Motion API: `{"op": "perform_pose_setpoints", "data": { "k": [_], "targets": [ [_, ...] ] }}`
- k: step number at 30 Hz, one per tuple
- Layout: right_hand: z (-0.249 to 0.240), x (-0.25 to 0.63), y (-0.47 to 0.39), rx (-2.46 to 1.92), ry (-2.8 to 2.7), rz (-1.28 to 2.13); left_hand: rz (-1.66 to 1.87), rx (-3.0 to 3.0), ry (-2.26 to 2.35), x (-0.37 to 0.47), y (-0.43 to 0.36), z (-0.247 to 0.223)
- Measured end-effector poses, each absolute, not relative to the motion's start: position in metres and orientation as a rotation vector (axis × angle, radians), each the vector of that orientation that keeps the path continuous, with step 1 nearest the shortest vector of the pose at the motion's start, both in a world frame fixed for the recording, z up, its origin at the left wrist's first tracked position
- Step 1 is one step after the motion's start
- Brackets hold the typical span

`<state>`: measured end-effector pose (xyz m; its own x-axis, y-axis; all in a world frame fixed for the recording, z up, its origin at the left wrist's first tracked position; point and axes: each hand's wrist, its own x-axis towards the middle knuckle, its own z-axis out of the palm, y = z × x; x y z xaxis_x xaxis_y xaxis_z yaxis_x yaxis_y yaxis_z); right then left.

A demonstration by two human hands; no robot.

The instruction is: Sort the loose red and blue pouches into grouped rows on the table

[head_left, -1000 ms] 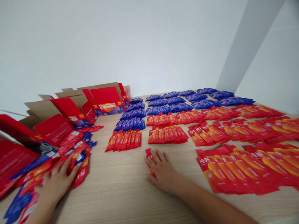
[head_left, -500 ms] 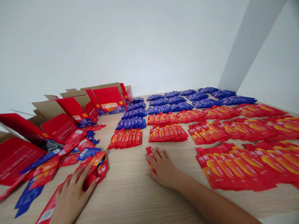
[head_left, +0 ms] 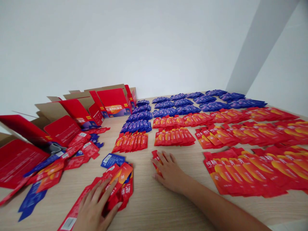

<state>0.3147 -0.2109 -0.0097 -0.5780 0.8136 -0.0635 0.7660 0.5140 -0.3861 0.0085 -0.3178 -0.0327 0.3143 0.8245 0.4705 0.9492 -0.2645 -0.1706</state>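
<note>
My left hand [head_left: 97,203] lies over a loose pile of red sachets [head_left: 126,191] at the front left, fingers stretched and thumb apart. A blue sachet [head_left: 113,159] lies flat just beyond that pile. Near the middle of the table, my right hand [head_left: 170,173] curves over a red sachet [head_left: 156,156], its fingers and thumb around it; the hand covers most of the sachet. Beyond the right hand lies an overlapping row of red sachets [head_left: 174,137], with a smaller red group [head_left: 131,141] to its left.
Open red cartons [head_left: 113,99] stand along the left and back left. Mixed red and blue sachets [head_left: 49,183] lie scattered before them. Rows of blue sachets [head_left: 183,102] fill the back of the wooden table [head_left: 149,205], and wide red rows [head_left: 247,173] cover the right side.
My left hand has slid right across the table, and the red pile under it has moved along. A blue sachet beside it has shifted right too. My right hand has hardly moved.
</note>
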Motion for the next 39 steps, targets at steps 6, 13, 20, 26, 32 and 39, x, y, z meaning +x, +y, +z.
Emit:
{"op": "perform_pose_setpoints", "data": {
  "k": [6,13,20,26,32,39],
  "targets": [
    [0.005,0.319,-0.209,-1.36,-2.567,0.475,-0.34,-2.231,-1.44,0.045,-0.324,-0.029],
    [0.028,0.326,-0.216,-0.742,-2.618,0.573,-0.382,-2.461,-1.241,0.093,-0.303,-0.026],
    [0.024,0.334,-0.202,-0.812,-2.352,0.563,-0.287,-2.798,-1.015,0.144,-0.254,-0.014],
    [0.028,0.345,-0.192,-0.959,-2.194,0.554,-0.451,-2.7,-1.32,0.12,-0.226,0.001],
    [0.035,0.346,-0.203,-0.924,-2.616,0.71,-0.154,-2.523,-1.698,0.054,-0.268,-0.018],
    [0.021,0.34,-0.209,-1.099,-2.802,0.757,-0.004,-2.389,-1.846,0.018,-0.283,-0.031]
  ]
}}
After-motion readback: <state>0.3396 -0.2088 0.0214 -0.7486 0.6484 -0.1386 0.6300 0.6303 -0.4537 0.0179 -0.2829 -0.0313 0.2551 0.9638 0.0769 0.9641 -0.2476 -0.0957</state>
